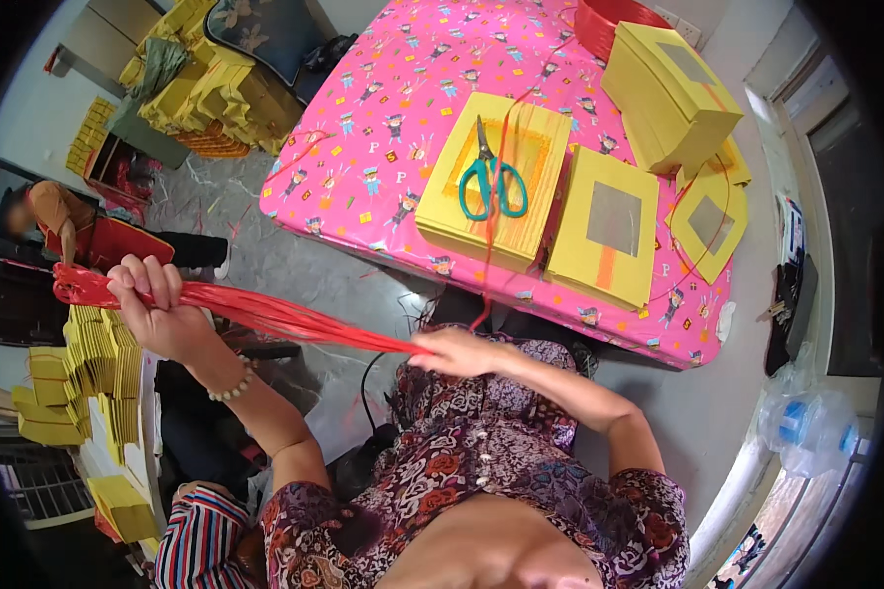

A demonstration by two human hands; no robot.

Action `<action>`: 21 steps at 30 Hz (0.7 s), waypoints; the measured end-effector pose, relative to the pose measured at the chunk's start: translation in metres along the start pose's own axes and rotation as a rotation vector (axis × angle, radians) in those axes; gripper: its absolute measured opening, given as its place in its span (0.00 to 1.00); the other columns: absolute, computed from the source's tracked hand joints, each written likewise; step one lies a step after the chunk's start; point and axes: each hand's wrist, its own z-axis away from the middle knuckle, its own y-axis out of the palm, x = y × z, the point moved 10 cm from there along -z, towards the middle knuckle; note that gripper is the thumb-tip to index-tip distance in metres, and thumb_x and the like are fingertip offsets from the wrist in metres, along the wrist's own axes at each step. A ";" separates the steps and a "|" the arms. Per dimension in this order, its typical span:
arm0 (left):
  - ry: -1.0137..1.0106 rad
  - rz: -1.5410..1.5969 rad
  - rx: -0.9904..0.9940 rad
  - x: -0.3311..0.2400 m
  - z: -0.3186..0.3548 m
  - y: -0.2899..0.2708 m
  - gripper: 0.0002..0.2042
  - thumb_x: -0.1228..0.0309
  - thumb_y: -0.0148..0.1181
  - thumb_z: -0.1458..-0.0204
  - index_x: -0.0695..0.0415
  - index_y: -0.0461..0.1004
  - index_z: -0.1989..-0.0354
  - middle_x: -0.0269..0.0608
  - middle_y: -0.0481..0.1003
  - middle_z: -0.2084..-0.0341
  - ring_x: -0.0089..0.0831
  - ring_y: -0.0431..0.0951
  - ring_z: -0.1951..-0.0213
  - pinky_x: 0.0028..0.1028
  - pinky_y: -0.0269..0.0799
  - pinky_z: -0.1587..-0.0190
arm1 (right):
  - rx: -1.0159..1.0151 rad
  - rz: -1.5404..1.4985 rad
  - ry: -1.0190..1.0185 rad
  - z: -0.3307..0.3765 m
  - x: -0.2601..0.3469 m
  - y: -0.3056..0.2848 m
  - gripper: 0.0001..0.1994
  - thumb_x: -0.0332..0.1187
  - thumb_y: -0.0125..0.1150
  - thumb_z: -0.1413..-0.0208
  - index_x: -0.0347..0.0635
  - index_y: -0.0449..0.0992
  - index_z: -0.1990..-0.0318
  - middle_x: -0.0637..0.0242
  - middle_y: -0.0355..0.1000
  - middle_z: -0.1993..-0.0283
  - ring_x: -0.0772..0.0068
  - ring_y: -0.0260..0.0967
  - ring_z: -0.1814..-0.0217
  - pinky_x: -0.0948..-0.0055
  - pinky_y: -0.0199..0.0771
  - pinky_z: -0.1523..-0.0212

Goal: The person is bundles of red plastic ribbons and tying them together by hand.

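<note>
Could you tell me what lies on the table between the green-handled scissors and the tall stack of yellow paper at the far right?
In the head view, a yellow paper stack with a grey square lies between the scissors and the tall stack.

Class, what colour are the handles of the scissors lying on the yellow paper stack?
Teal, seen in the head view: scissors.
</note>
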 end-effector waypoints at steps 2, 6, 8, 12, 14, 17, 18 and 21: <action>0.044 -0.253 -0.119 -0.008 -0.006 -0.066 0.09 0.71 0.43 0.39 0.54 0.61 0.74 0.30 0.59 0.79 0.15 0.51 0.85 0.17 0.47 0.84 | -0.052 0.124 -0.014 0.011 -0.002 -0.024 0.15 0.44 0.48 0.38 0.39 0.63 0.64 0.51 0.67 0.72 0.43 0.68 0.66 0.52 0.66 0.66; -0.039 -1.229 -0.080 0.040 -0.001 -0.159 0.05 0.73 0.47 0.46 0.59 0.64 0.72 0.38 0.66 0.79 0.30 0.66 0.79 0.29 0.63 0.77 | -0.042 0.235 0.191 0.021 -0.024 -0.048 0.13 0.41 0.46 0.38 0.38 0.62 0.61 0.45 0.68 0.72 0.38 0.67 0.66 0.47 0.64 0.66; -0.215 -1.707 0.198 0.087 0.028 -0.139 0.08 0.70 0.51 0.47 0.63 0.66 0.68 0.47 0.70 0.74 0.45 0.72 0.69 0.40 0.68 0.68 | -0.087 0.288 0.187 0.017 -0.013 -0.062 0.13 0.40 0.45 0.38 0.37 0.63 0.61 0.44 0.67 0.73 0.38 0.67 0.66 0.48 0.64 0.67; -0.097 -1.791 0.653 0.138 0.097 -0.068 0.23 0.66 0.60 0.54 0.65 0.63 0.53 0.58 0.68 0.58 0.57 0.70 0.56 0.45 0.66 0.56 | -0.053 0.383 0.205 0.000 0.024 -0.075 0.13 0.39 0.45 0.38 0.36 0.62 0.64 0.44 0.67 0.75 0.38 0.66 0.68 0.47 0.62 0.69; -0.099 -1.568 0.771 0.135 0.112 0.016 0.34 0.62 0.62 0.56 0.66 0.57 0.43 0.61 0.67 0.52 0.58 0.67 0.52 0.45 0.64 0.49 | -0.006 0.418 0.247 -0.006 0.038 -0.077 0.12 0.39 0.45 0.38 0.37 0.61 0.65 0.45 0.66 0.76 0.36 0.65 0.69 0.47 0.61 0.70; -0.117 -1.082 0.937 0.149 0.153 0.077 0.24 0.56 0.58 0.52 0.62 0.66 0.52 0.57 0.71 0.60 0.52 0.72 0.57 0.44 0.68 0.57 | 0.022 0.472 0.259 -0.020 0.062 -0.077 0.11 0.36 0.46 0.39 0.35 0.61 0.64 0.43 0.68 0.74 0.37 0.67 0.67 0.46 0.63 0.67; -0.349 -1.106 0.983 0.165 0.169 0.080 0.19 0.57 0.57 0.50 0.60 0.68 0.59 0.53 0.73 0.67 0.50 0.74 0.64 0.43 0.69 0.63 | -0.007 0.480 0.232 -0.020 0.068 -0.081 0.09 0.33 0.47 0.41 0.35 0.63 0.63 0.43 0.69 0.72 0.38 0.67 0.65 0.47 0.64 0.66; -0.416 -1.148 0.890 0.168 0.185 0.076 0.14 0.58 0.56 0.48 0.57 0.70 0.74 0.43 0.72 0.81 0.46 0.74 0.78 0.40 0.68 0.74 | -0.041 0.345 0.161 -0.024 0.091 -0.089 0.11 0.34 0.46 0.42 0.33 0.65 0.62 0.43 0.70 0.74 0.39 0.69 0.66 0.47 0.65 0.66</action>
